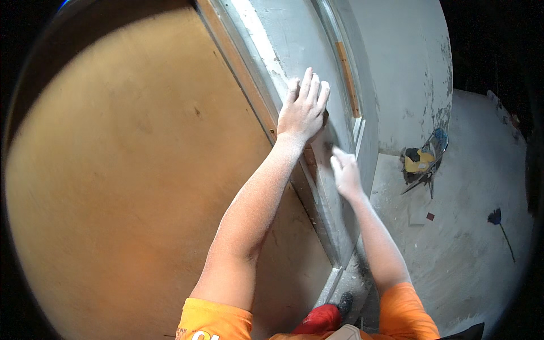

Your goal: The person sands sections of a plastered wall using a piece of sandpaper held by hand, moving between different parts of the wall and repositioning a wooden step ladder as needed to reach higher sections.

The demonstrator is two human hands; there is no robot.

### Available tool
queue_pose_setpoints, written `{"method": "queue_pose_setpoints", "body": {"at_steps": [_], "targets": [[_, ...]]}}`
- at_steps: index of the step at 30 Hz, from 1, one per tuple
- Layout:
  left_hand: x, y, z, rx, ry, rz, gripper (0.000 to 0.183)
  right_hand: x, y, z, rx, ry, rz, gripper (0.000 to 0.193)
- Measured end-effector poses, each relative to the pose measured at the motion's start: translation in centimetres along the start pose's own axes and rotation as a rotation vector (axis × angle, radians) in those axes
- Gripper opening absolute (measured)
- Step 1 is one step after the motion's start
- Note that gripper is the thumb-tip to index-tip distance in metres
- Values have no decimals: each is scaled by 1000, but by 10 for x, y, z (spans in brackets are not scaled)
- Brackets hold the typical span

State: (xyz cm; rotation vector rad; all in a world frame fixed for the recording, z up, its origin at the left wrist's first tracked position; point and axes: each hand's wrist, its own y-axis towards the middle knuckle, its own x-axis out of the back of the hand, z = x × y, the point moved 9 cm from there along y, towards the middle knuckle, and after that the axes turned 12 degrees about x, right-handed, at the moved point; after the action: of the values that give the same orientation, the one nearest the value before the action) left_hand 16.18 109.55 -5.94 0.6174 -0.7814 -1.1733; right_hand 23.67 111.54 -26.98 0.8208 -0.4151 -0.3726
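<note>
Left hand (302,116) is spreading its fingers over a grey wall (297,37), right hand (345,173) is curling lower down, whether pinching anything I cannot tell, wall is running beside a brown panel (130,153)

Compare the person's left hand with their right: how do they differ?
The left hand has its fingers stretched out; the right hand looks partly curled. The left hand sits higher in the picture than the right hand. Both look whitish and dusty.

Partial white lettering (205,335) on orange left sleeve (218,315)
</note>
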Motion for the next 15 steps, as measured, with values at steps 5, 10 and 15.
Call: {"method": "queue_pose_setpoints", "body": {"at_steps": [5,10,15], "targets": [[0,0,1,39,-6,-16,52,-17,20,-30,74,-85,-47,37],[-6,-3,2,52,27,38,40,-4,52,3,150,19,-40,43],[-6,-1,1,40,9,74,26,-9,33,-20,173,131,-22,45]]}}
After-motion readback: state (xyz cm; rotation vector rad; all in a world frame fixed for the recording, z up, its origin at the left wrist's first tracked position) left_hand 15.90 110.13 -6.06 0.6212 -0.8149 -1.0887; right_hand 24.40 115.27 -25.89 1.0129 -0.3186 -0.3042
